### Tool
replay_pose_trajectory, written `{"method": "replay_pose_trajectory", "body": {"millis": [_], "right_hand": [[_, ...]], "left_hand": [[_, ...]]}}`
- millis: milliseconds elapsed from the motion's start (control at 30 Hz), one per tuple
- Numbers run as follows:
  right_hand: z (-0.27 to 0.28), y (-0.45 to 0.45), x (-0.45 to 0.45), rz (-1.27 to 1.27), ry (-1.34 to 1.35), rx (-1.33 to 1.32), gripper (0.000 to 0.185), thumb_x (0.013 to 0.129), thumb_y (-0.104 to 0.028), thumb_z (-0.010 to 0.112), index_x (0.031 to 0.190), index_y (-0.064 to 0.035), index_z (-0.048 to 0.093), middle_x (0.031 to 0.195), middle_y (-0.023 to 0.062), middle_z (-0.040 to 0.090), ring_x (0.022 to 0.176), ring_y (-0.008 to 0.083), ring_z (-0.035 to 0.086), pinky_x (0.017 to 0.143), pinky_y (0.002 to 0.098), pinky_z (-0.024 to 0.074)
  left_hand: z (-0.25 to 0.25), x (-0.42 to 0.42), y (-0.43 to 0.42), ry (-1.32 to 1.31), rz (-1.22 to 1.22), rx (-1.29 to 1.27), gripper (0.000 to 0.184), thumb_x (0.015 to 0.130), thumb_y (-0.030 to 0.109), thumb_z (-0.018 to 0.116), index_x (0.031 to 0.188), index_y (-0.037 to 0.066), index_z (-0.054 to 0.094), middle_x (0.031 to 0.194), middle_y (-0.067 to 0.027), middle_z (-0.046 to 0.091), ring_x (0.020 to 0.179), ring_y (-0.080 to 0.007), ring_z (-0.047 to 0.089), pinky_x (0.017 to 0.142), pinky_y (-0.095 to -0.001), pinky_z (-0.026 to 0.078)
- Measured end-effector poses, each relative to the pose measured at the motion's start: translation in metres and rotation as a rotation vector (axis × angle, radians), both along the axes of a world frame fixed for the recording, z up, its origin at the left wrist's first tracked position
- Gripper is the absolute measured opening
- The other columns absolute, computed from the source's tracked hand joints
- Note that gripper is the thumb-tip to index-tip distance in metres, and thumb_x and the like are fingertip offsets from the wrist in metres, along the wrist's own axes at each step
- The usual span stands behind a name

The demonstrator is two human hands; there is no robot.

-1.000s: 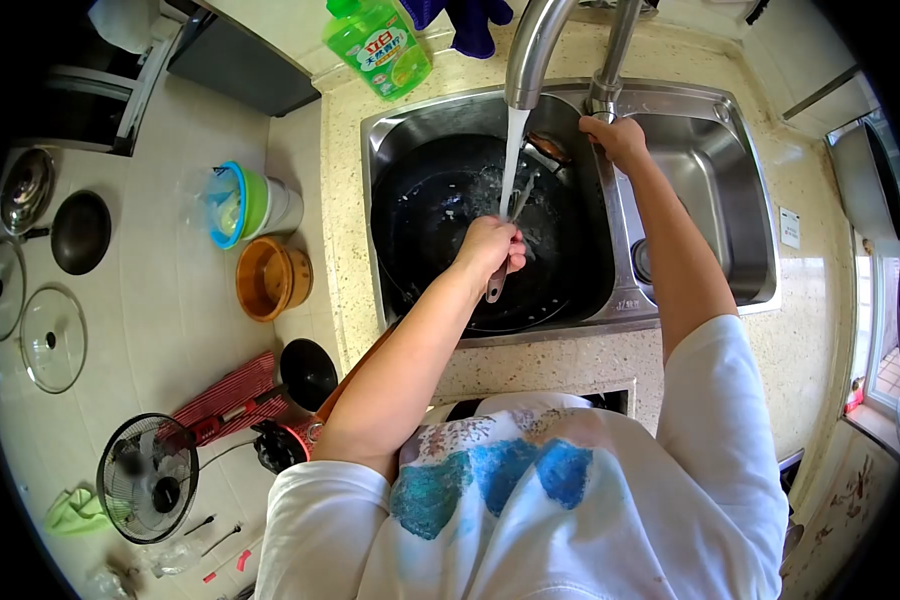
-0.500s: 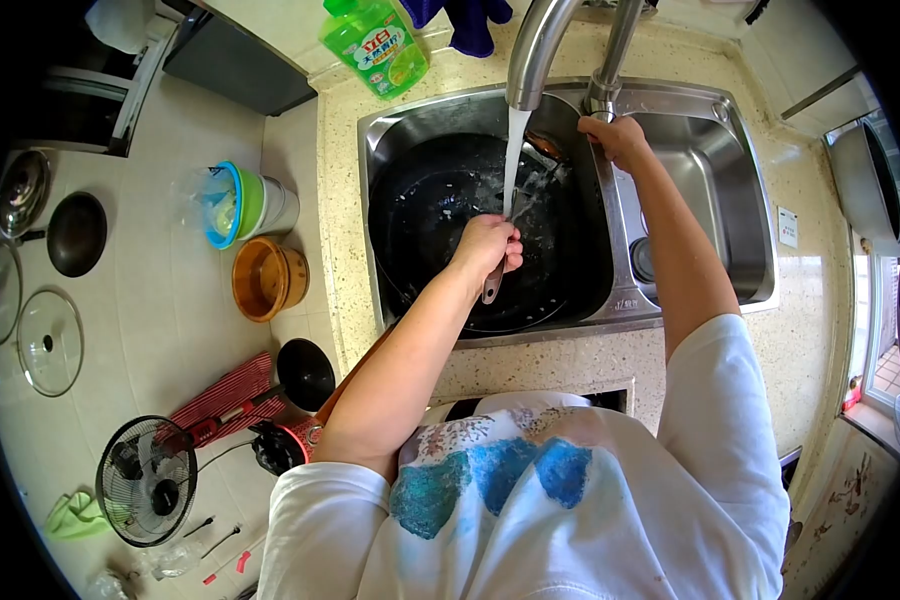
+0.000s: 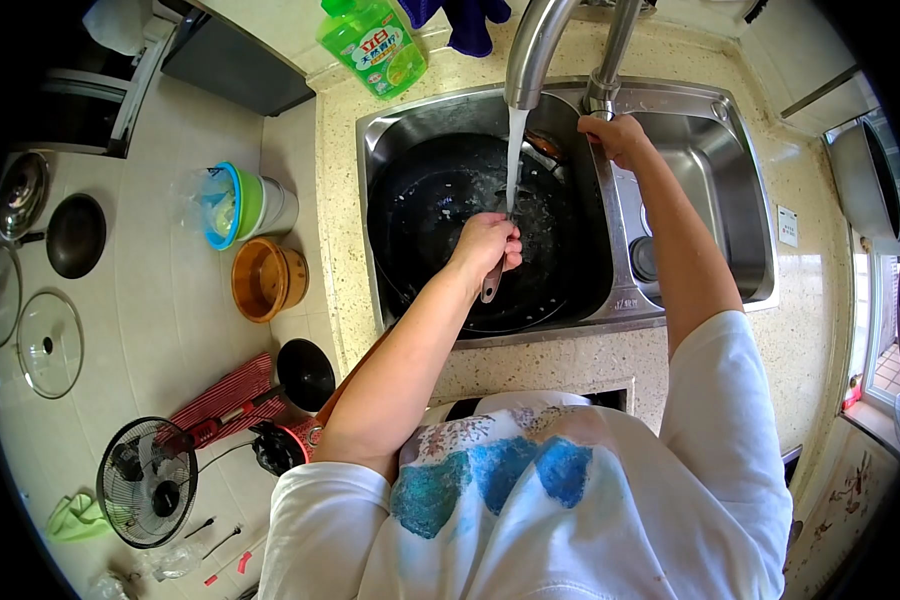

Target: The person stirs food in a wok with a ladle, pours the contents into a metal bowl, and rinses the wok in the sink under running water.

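My left hand (image 3: 488, 243) is closed around the handle of a long-handled cooking utensil (image 3: 491, 284) with a hole at its end. It is over a large black wok (image 3: 425, 255) that sits in the left sink basin with water in it. A stream of water (image 3: 515, 150) from the faucet (image 3: 532, 60) falls just beyond the fingers, onto the utensil's far end, whose shape I cannot make out. My right hand (image 3: 618, 140) has its fingers curled over the sink divider (image 3: 610, 215), close to the faucet's base.
Green dish soap (image 3: 375, 50) and a purple cloth (image 3: 475, 25) lie behind the sink. The right basin (image 3: 705, 200) has a drain. On the floor at left are a brown pot (image 3: 268, 280), a bucket (image 3: 240, 205), pan lids (image 3: 50, 343) and a fan (image 3: 148, 482).
Splashing around the utensil's far end has lessened, and that end has shifted slightly under the water. Both hands stay nearly where they were.
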State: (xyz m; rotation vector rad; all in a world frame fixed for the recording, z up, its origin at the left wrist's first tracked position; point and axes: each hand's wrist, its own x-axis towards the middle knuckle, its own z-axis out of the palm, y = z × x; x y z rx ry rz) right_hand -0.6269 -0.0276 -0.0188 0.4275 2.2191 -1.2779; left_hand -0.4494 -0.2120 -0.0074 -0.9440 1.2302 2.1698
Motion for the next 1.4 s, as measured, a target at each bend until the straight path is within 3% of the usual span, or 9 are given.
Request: {"method": "replay_pose_trajectory", "body": {"millis": [300,400,567,733,867,933,1033,1233,1400], "right_hand": [[0.009,0.040,0.022,0.158,0.072,-0.023,0.041,0.066,-0.040,0.070,0.060,-0.0015,0.056,0.044,0.0017,0.041,0.034,0.0101,0.036,0.032,0.0245,0.0254],[-0.055,0.124,0.033,0.479,0.288,0.030,0.037,0.071,-0.035,0.067,0.066,0.0003,0.058,0.045,0.0038,0.045,0.034,0.0111,0.041,0.031,0.0245,0.0299],[-0.089,0.161,0.083,0.647,0.241,0.462,0.028,0.063,-0.023,0.072,0.075,-0.0003,0.061,0.068,0.0130,0.059,0.059,0.0207,0.058,0.050,0.0291,0.0460],[-0.131,0.190,0.096,0.601,0.214,0.829,0.033,0.052,-0.017,0.075,0.080,-0.0022,0.063,0.090,0.0145,0.061,0.090,0.0282,0.058,0.075,0.0356,0.0477],[-0.137,0.195,0.094,0.823,-0.116,0.790,0.029,0.056,-0.017,0.072,0.081,-0.0040,0.064,0.088,0.0135,0.062,0.088,0.0282,0.059,0.076,0.0362,0.0480],[-0.127,0.189,0.088,0.835,-0.103,0.800,0.027,0.058,-0.017,0.071,0.081,-0.0040,0.063,0.088,0.0136,0.062,0.088,0.0278,0.059,0.076,0.0360,0.0480],[-0.088,0.163,0.089,0.510,0.350,0.856,0.022,0.064,-0.019,0.067,0.080,-0.0052,0.062,0.084,0.0128,0.062,0.085,0.0280,0.059,0.073,0.0371,0.0477],[0.045,0.079,0.092,0.410,0.757,0.256,0.019,0.070,-0.019,0.064,0.081,-0.0030,0.062,0.072,0.0123,0.062,0.070,0.0245,0.060,0.064,0.0322,0.0469],[0.117,0.033,0.070,0.227,0.823,0.018,0.017,0.072,-0.011,0.064,0.082,0.0022,0.060,0.068,0.0121,0.062,0.063,0.0179,0.060,0.058,0.0266,0.0461]], "left_hand": [[0.005,0.003,-0.003,0.001,0.000,-0.005,0.009,0.088,0.011,0.043,0.087,0.003,0.046,0.063,-0.0020,0.042,0.044,-0.0078,0.037,0.037,-0.0210,0.033],[0.003,0.006,-0.006,0.001,-0.022,-0.005,0.010,0.088,0.011,0.043,0.090,0.002,0.046,0.063,-0.0022,0.042,0.045,-0.0079,0.038,0.038,-0.0215,0.034],[0.001,0.009,-0.002,-0.018,-0.077,-0.032,0.011,0.087,0.011,0.043,0.094,0.002,0.046,0.065,-0.0026,0.044,0.046,-0.0082,0.040,0.040,-0.0224,0.037],[0.008,0.008,0.000,0.017,-0.106,-0.069,0.015,0.086,0.007,0.044,0.099,0.002,0.047,0.067,-0.0014,0.044,0.049,-0.0079,0.040,0.043,-0.0207,0.035],[0.007,0.009,-0.002,0.052,-0.067,-0.068,0.016,0.085,0.006,0.043,0.100,0.003,0.047,0.069,-0.0034,0.048,0.050,-0.0086,0.042,0.044,-0.0220,0.039],[0.008,0.008,-0.003,0.071,-0.022,-0.067,0.018,0.084,0.005,0.042,0.102,0.003,0.045,0.072,-0.0044,0.049,0.050,-0.0092,0.043,0.044,-0.0237,0.041],[0.010,0.008,-0.005,0.123,0.029,-0.024,0.010,0.086,0.007,0.042,0.094,0.004,0.047,0.067,-0.0030,0.048,0.048,-0.0090,0.042,0.042,-0.0234,0.038],[0.016,0.006,-0.003,0.187,0.014,-0.171,0.021,0.089,0.024,0.046,0.078,0.006,0.045,0.053,-0.0019,0.043,0.038,-0.0117,0.039,0.036,-0.0258,0.034],[0.018,0.007,-0.006,0.191,-0.004,-0.160,0.019,0.090,0.020,0.042,0.085,0.003,0.048,0.055,-0.0027,0.045,0.043,-0.0118,0.042,0.042,-0.0245,0.038]]}}
